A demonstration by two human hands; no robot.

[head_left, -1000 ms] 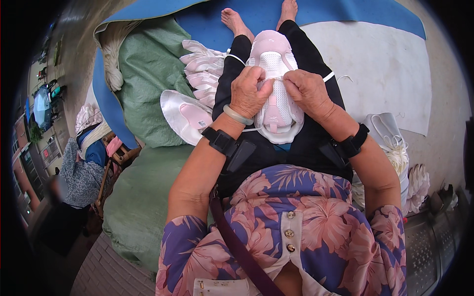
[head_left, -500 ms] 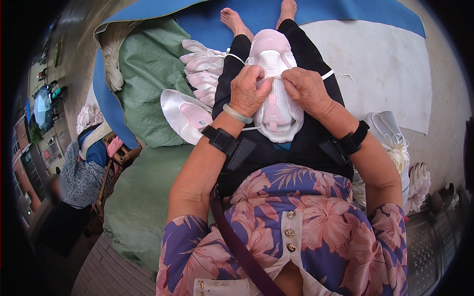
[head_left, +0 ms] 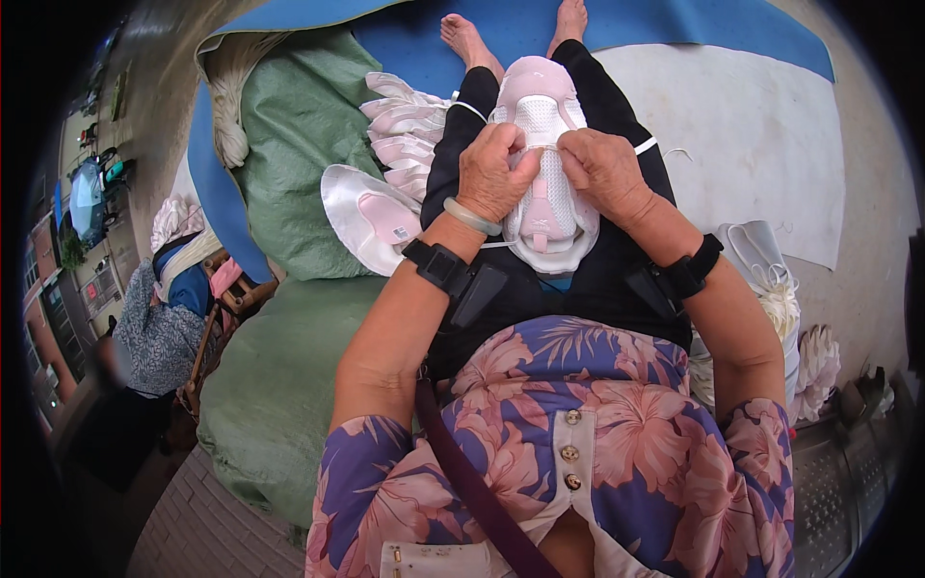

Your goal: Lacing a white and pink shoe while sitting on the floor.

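A pale pink and white shoe upper lies on my lap, toe pointing away from me. My left hand pinches its left side near the mesh middle, fingers closed on the fabric. My right hand grips the right side of the same upper, thumb against the mesh. A thin white lace or thread runs out from under my right hand. Both wrists wear black bands.
A stack of similar pale shoe uppers and one loose upper lie at my left on a green sack. A blue mat covers the floor ahead. A white bucket stands at my right. Another person sits at far left.
Both hands have shifted slightly on the shoe upper, fingers working near its middle; the upper stays on my lap.
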